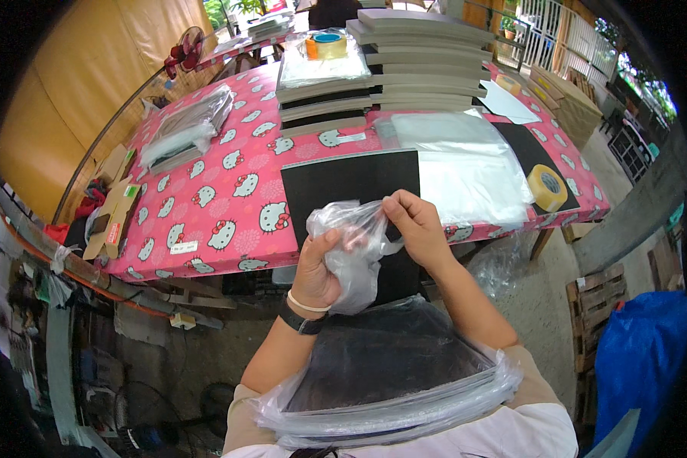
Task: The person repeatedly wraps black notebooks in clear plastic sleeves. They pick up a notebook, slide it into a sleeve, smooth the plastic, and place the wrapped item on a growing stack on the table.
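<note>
A crumpled clear plastic bag is gathered between my two hands. My left hand, with a dark wristband and a pale band at the wrist, is closed around its left side. Thumb and fingers of my right hand pinch the bag's upper right edge. Behind the bag, a flat black board lies at the table's near edge; my hands and the bag hide part of it. Against my body rests a wide black flat pack in clear plastic, with layered plastic edges along its near side.
The table has a pink cartoon-cat cover. Flat clear bags and a tape roll lie to the right. Tall board stacks stand behind, wrapped packs at left. A blue tarp and wooden pallet flank my right.
</note>
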The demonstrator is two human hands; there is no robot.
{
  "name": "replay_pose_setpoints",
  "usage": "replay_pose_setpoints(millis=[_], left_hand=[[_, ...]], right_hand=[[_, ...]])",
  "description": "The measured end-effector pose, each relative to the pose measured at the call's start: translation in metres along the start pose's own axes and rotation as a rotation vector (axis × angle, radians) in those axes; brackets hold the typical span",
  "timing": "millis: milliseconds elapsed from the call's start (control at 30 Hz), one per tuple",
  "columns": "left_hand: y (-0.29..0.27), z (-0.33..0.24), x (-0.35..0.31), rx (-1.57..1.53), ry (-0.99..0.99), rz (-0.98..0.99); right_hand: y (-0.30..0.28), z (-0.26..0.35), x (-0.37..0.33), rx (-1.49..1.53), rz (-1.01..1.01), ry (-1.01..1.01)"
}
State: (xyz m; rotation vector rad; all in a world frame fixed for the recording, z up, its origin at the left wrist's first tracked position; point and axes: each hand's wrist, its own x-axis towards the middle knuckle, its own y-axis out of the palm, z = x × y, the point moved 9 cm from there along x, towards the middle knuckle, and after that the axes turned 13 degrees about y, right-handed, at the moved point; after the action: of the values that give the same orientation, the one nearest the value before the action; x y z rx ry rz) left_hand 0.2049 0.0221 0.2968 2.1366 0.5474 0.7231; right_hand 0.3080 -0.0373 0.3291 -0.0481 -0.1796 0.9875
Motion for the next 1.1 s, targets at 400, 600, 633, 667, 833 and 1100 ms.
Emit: replay_pose_setpoints(millis=[400,600,633,667,833,1100], left_hand=[[-0.193,-0.107,-0.055,0.670,0.087,-0.431],[-0.214,-0.288,-0.171,0.692,1.217,-1.005],[-0.174,-0.274,-0.145,0.671,1.105,-0.874],[-0.126,-0.250,-0.115,0.637,1.001,-0.737],[0.048,-0.052,-0.029,1.136,0.303,0.497],[-0.041,-0.062,-0.075,0.039,0.104,-0.148]], right_hand=[[-0.134,0.007,-0.014,1.248,-0.017,-0.027],[-0.229,0.048,-0.055,0.514,-0.467,-0.379],[-0.188,0.050,-0.050,0.510,-0.573,-0.236],[-0.130,0.068,-0.028,0.099,-0.263,-0.270],[0.076,0.054,-0.045,-0.527,0.506,-0.230],[0.083,-0.001,-0.103,-0.156,1.317,0.198]])
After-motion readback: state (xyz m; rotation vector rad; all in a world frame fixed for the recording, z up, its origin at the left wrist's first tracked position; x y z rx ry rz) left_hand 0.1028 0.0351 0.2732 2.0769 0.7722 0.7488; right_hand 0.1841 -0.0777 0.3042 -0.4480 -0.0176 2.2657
